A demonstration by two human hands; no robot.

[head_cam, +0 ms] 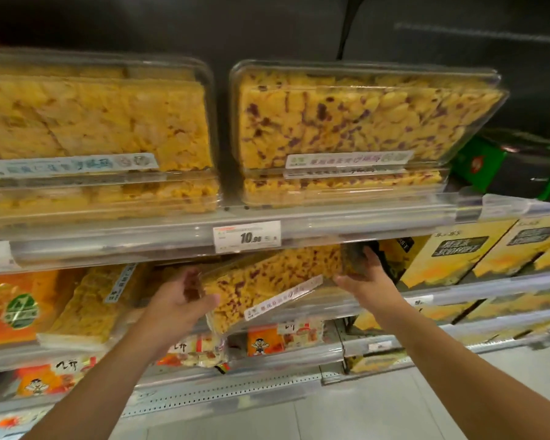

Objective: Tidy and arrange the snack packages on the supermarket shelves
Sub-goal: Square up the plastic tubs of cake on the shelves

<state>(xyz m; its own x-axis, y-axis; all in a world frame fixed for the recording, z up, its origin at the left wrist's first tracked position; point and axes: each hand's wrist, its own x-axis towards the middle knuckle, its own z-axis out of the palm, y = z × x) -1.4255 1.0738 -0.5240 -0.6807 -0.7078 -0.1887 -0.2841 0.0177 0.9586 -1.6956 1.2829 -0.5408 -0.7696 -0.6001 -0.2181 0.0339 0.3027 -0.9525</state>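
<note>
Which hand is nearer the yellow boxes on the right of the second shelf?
Right. The right hand grips the held tray's right end, just left of the yellow boxes; the left hand holds the tray's far left end.

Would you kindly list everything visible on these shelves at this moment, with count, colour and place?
Held snack tray: one, clear, yellow with dark red bits, tilted below the top shelf.
Speckled trays: two stacked, yellow with dark red bits, top shelf right.
Plain trays: two stacked, yellow, top shelf left.
Price tag: one, white, top shelf rail.
Leaning tray: one, yellow, second shelf left.
Orange bag: one, green round logo, far left.
Yellow boxes: several, second shelf right.
Green packs: at least one, top right.
Cartoon bags: several, orange-red, lower shelves.
Left hand: grip on the tray's left end.
Right hand: grip on its right end.
</note>
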